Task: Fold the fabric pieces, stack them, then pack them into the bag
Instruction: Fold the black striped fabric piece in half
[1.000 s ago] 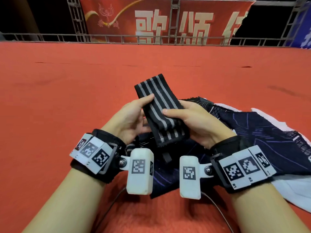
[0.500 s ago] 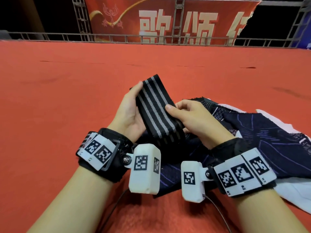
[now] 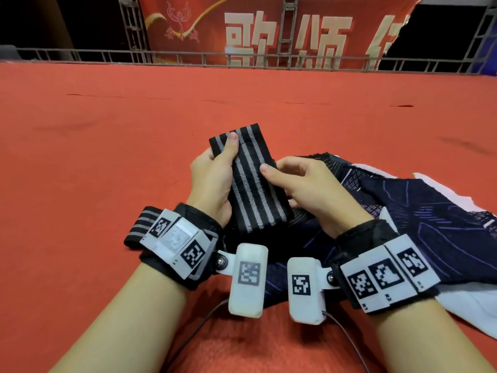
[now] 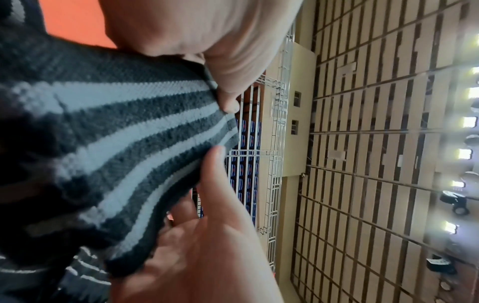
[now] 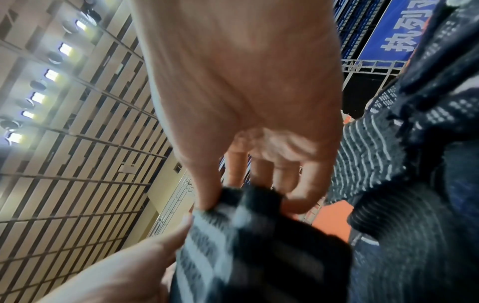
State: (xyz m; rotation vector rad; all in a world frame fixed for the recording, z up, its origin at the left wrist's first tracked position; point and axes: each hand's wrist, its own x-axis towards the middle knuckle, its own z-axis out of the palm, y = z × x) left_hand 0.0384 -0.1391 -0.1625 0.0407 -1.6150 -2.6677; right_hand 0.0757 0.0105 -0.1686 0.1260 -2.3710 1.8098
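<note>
A: Where held above the red carpet (image 3: 107, 157), seen as a folded striped band (image 3: 255, 181); black with grey lines; kept between both hands, far end tilted away.

B: Gripped by the left hand (image 3: 212, 184) along the left edge; thumb laid flat over the upper corner, other fingers hidden behind the cloth; clamped on the band, then?

A: Yes, clamped; confirmed from the left wrist view, with the band (image 4: 116, 143) pinched between thumb and fingers (image 4: 223, 184).

B: And the right hand (image 3: 309, 189)?

A: Closed on the right edge of the band; thumb on top, fingers curled under; shown also from the right wrist view, fingertips (image 5: 207, 194) pinching the band (image 5: 246, 235), though blurred there.

B: Anything below the hands?

A: Spread on the carpet just under and to the right, a dark patterned fabric (image 3: 416, 211); under it, a white cloth (image 3: 470, 305) at the right edge; a second striped piece (image 3: 139, 227) beside the left wrist, partly hidden by the wrist strap; no bag recognised for certain.
</note>
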